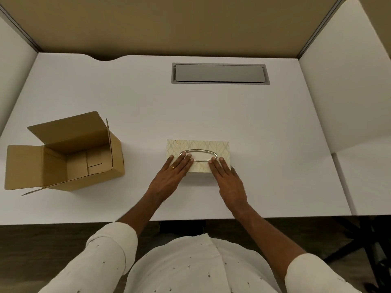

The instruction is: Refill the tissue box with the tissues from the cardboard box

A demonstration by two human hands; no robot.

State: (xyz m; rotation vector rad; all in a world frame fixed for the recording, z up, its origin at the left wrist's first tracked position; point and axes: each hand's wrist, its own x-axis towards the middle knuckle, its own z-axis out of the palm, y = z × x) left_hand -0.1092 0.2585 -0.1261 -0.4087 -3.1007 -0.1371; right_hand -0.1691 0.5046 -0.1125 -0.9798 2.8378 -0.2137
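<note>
Near edge: we see the white desk (264,127) ending just past our wrists, with dark floor below it; both forearms cross this edge.
Open room, near: bare desk lies on either side of the hands, wider to the right.
Left hand (172,176): flat, fingers straight and close together, palm down; fingertips (184,155) rest on the top of the tissue box at the left end of its oval opening. A ring sits on one finger. Nothing is gripped.
Right hand (229,182): flat, fingers straight and together, palm down; fingertips on the box top at the right end of the oval. Nothing is gripped.
Tissue box (198,145): patterned, mid-desk, long side toward us, directly under both hands.
Cardboard box (63,157): left of the tissue box, well apart, flaps open; we see no tissues inside it.
Open room, far: clear desk beyond the tissue box up to a grey cable hatch (220,74).
Far edges: tan partition walls (169,24) close the back and both sides.
</note>
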